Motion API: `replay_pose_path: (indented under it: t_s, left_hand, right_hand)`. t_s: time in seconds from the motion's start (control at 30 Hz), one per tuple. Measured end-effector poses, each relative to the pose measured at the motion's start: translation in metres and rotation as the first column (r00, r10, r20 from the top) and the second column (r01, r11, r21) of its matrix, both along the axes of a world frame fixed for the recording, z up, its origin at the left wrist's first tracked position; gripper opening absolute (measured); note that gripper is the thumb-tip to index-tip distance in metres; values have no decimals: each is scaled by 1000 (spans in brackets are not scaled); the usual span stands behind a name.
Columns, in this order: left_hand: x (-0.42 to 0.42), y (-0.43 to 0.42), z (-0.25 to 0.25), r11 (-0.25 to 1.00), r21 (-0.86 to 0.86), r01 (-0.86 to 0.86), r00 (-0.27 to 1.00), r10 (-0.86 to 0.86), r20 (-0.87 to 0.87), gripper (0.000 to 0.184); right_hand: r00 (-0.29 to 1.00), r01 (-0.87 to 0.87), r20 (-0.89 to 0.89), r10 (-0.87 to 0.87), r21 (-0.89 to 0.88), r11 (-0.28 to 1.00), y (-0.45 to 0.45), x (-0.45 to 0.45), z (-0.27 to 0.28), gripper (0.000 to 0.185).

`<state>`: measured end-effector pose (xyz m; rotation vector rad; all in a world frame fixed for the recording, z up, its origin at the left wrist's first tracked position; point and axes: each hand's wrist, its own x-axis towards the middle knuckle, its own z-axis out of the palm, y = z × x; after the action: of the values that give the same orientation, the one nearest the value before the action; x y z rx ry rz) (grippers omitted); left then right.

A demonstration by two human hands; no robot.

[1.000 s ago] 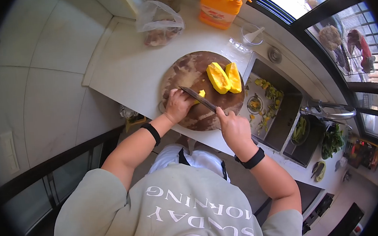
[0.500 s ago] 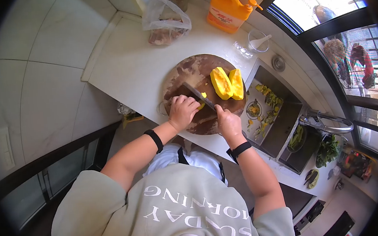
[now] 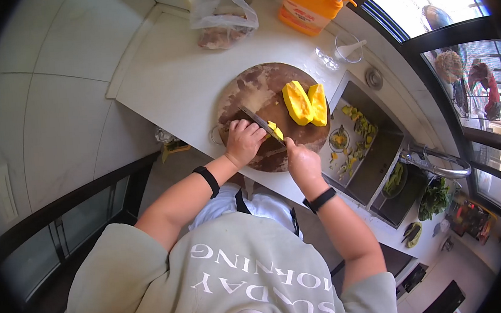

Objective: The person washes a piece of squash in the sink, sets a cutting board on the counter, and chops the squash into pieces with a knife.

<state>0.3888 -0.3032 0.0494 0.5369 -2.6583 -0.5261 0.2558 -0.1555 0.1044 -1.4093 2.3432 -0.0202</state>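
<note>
My left hand (image 3: 246, 141) curls its fingers over a piece of yellow pumpkin, mostly hidden under them, on a round wooden cutting board (image 3: 256, 82). In my right hand (image 3: 305, 165) is the handle of a kitchen knife (image 3: 255, 117), its dark blade lying slantwise right beside my left fingertips. Small cut pumpkin pieces (image 3: 276, 131) rest against the blade's right side. Two larger pumpkin wedges, one broad (image 3: 297, 103) and one narrower (image 3: 318, 105), lie side by side on the right of the board.
Right of the board is a sink (image 3: 355, 175) with yellow and green peelings in it, under a faucet (image 3: 440, 168). At the back are a plastic bag of meat (image 3: 223, 32), an orange jug (image 3: 306, 8) and a clear bowl (image 3: 348, 49) with a white spoon. Leafy greens (image 3: 434, 201) lie farther right.
More cut pumpkin shows along the right side of the blade. Both hands keep their holds. The view has shifted slightly, so the board appears a little higher.
</note>
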Motion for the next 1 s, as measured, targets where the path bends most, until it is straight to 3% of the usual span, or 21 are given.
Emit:
replay_pose_path:
  t_s: [0.13,0.23,0.43,0.57,0.67,0.73,0.8,0.9,0.93,1.0]
  left_hand:
    - [5,5,4,998,45,-41,996,37,79,22]
    - [2,6,4,993,91,-73,996,78,-52,22]
    - [12,2,-3,996,85,-2,995,10,-98,27]
    - [9,3,-2,997,76,-29,995,36,-89,27]
    - [14,6,-7,996,75,-43,997,48,-65,25]
    - [11,4,-5,996,82,-39,998,42,-37,24]
    - [10,4,-1,995,88,-38,996,45,-79,23]
    - [5,8,5,986,141,-85,980,108,-167,22]
    - [3,9,3,986,140,-86,980,109,-167,22]
    - [4,14,-4,985,98,-142,986,149,-70,20]
  right_hand:
    - [1000,27,-6,-27,-70,997,-2,1,-15,31]
    - [989,115,113,-99,-145,983,-5,-12,-4,31]
    - [995,-67,70,71,-52,996,-6,-8,65,24]
    - [996,-59,71,58,12,998,-4,-3,53,24]
    - [998,-32,62,31,1,1000,-6,5,11,24]
    - [999,-34,-43,28,-130,991,-9,6,-14,9]
    - [1000,-21,0,21,-135,991,-8,2,-19,13]
    - [977,176,150,-153,-154,972,-8,-6,-13,23]
    - [977,175,150,-152,-155,972,-9,-9,-3,23]
    - [997,11,78,-4,-92,996,-7,-12,23,21]
